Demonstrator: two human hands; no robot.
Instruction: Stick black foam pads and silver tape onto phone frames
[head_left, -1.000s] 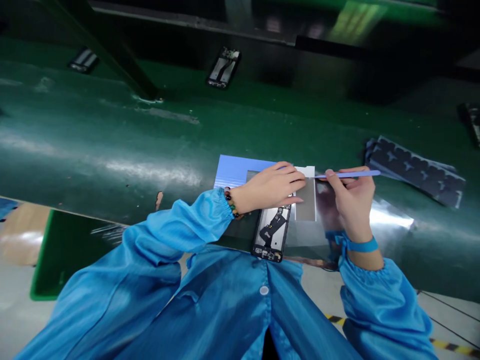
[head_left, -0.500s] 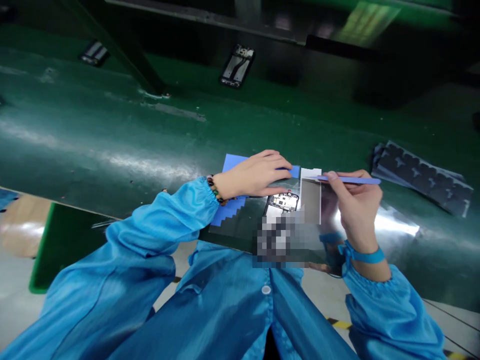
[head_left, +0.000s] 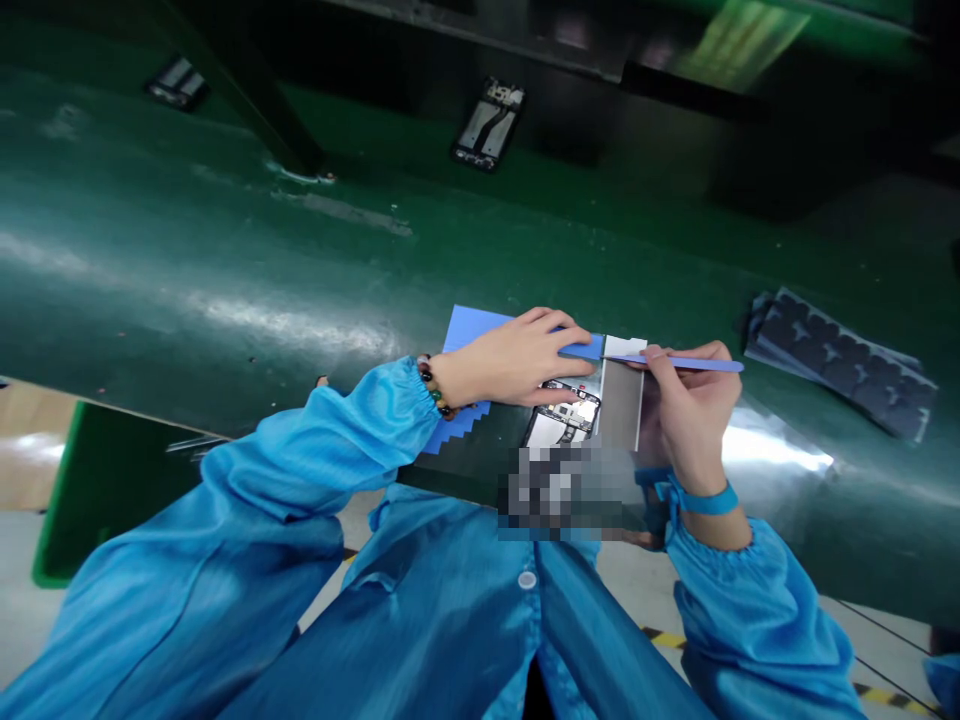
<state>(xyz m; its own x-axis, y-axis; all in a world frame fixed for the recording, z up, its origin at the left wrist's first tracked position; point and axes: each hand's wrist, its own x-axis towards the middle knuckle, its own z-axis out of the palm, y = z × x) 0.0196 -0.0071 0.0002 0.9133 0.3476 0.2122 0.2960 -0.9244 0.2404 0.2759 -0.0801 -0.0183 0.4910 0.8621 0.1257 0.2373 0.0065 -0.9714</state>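
Note:
My left hand point(head_left: 525, 355) lies with its fingers apart over a blue sheet point(head_left: 474, 322) with a stepped edge. Its thumb reaches the top of an opened phone point(head_left: 570, 410), whose circuit board shows; the lower part is blurred out. In my right hand point(head_left: 694, 400) is a slim blue pair of tweezers point(head_left: 697, 364), held like a pen. Their thin tip points left, over the upper end of a white-edged grey strip point(head_left: 621, 400). That strip lies just right of the phone. Whether the tip touches it I cannot tell.
Dark, die-cut sheets point(head_left: 840, 360) lie stacked on the right of the green table point(head_left: 337, 270). Farther back are an opened phone point(head_left: 489, 125) and another phone point(head_left: 176, 82), beside a dark post point(head_left: 247, 100). A green bin point(head_left: 56, 510) stands below at left.
My left hand has shifted slightly, its thumb now down over the phone's top. My right hand has moved a little left with the tweezers, whose tip now reaches the strip's left edge.

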